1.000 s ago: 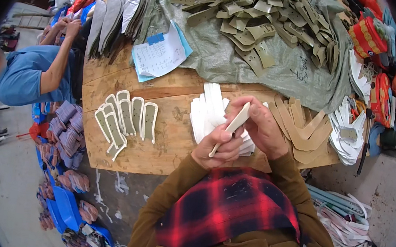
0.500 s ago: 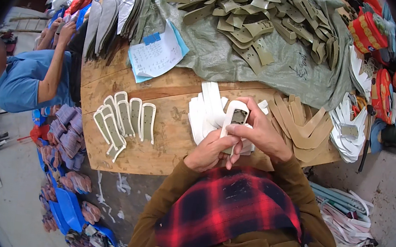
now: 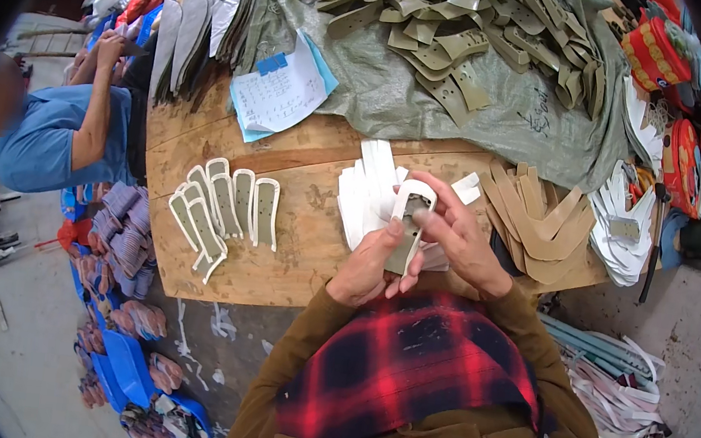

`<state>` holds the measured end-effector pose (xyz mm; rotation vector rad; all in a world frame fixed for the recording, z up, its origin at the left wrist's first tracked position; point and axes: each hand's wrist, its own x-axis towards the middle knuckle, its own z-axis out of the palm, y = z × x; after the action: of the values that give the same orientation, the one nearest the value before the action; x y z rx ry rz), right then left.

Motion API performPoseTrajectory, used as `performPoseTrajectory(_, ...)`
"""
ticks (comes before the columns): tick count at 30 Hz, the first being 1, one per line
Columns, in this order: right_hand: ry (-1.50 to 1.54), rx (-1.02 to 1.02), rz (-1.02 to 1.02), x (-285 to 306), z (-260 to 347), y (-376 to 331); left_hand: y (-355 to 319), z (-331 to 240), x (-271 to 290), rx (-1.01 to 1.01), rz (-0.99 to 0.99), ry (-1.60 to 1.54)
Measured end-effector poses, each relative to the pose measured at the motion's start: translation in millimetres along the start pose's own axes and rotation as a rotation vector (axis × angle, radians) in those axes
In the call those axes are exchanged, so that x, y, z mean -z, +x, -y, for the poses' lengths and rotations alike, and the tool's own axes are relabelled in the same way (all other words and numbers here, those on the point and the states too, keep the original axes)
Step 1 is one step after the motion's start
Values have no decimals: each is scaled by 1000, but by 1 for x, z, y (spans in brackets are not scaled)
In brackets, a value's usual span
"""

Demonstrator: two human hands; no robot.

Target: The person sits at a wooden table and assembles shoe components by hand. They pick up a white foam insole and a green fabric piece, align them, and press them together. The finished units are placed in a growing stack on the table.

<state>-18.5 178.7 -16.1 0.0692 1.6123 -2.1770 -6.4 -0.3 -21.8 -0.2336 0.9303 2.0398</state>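
Over the table's near edge, my left hand [image 3: 367,264] is closed around the lower part of an olive curved plate [image 3: 400,258] with a white strip along its rim. My right hand [image 3: 464,245] is at its upper end, thumb and fingers bent against the rounded tip and the strip; dark holes show in the plate there. Behind my hands lies a stack of white strips [image 3: 354,206], partly hidden by them. To the left, several white-edged olive plates [image 3: 216,204] lie in an overlapping fan.
A large heap of bare olive plates [image 3: 439,52] lies on a green sheet [image 3: 364,104]. Handwritten paper [image 3: 282,99] and grey curved pieces [image 3: 182,44] are at the far left, V-shaped tan pieces [image 3: 544,228] at right. A person in blue [image 3: 57,134] works beyond the left edge.
My right thumb and fingers have shifted along the plate's upper end, and more of its olive face shows. My left hand still holds it. The co-worker's arms moved slightly.
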Motion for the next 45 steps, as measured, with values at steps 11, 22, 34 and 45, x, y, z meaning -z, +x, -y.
performPoseTrajectory(11,-1097,552,28,28,-12,0,-78,-88,105,-849,-1086,1779)
performPoseTrajectory(22,-1313,528,-99,27,-30,25,-18,-5,28,-916,-582,1653)
performPoseTrajectory(34,-900,382,331,12,54,19,12,1,14,-427,-292,558)
performPoseTrajectory(45,-1701,691,-214,131,85,163,-7,-20,13,-370,-130,42)
